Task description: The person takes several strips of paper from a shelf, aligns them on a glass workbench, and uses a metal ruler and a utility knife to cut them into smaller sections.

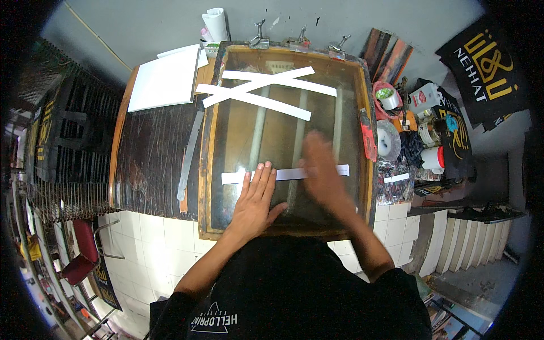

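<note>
A wide white paper strip [285, 173] lies crosswise on the glassy surface [238, 144] of a wood-framed panel, near its front. My left hand [258, 195] rests flat, its fingers stretched out and their tips on the strip's left half. Over the right half is my right hand [324, 170], smeared by motion, so its fingers are unclear and contact with the strip cannot be judged. Farther back on the panel, several loose white strips [283, 107] lie across one another. Pale long tubes [300, 122] show beneath the surface.
Metal clamps [259, 39] line the panel's far edge. To the left, a white paper stack [164, 82] and a flat metal strip [190, 156] lie on the dark table [150, 153]. A red-handled tool [368, 136], tape rolls and containers [433, 158] crowd the right side.
</note>
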Demonstrator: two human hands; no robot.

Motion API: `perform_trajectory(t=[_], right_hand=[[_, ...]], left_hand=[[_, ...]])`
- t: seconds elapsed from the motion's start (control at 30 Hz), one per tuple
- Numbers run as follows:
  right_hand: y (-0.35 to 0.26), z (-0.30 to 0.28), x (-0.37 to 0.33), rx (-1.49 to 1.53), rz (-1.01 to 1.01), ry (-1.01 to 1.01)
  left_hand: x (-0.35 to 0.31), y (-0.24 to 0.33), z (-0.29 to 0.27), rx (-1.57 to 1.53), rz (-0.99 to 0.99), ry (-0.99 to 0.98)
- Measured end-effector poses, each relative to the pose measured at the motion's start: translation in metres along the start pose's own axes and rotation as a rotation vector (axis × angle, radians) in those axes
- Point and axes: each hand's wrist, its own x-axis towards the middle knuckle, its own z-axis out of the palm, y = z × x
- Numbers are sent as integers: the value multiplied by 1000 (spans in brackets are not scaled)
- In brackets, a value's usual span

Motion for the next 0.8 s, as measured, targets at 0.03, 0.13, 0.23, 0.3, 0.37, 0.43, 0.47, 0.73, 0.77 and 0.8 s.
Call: perform_trajectory(t=[0.03, 0.13, 0.23, 0.3, 0.37, 0.43, 0.47, 0.73, 0.77, 0.8], right_hand=[[-23, 14, -16, 101, -91, -102], [-52, 26, -41, 7, -76, -303], [-43, 14, -46, -79, -52, -364], [-38, 9, -49, -101, -52, -354], [-30, 6, -52, -152, -65, -315], [-29, 4, -55, -144, -38, -315], [-28, 3, -56, -140, -41, -312], [-24, 5, -53, -37, -17, -205], [-25, 1, -51, -2, 8, -159], [-23, -4, -49, 30, 44, -113]], left_hand=[[2, 1, 1, -16, 0, -2], [-8, -8, -8, 93, -32, -103], [-26, -25, -20, 180, -95, -44], [-39, -32, -26, 186, -129, -45], [-49, -41, -32, 227, -160, -33], [-61, -53, -34, 268, -227, 19], [-66, -59, -36, 289, -263, 38], [-64, -163, -10, -452, -805, 490], [-70, -190, -1, -352, -791, 500], [-68, -202, 6, -108, -812, 435]])
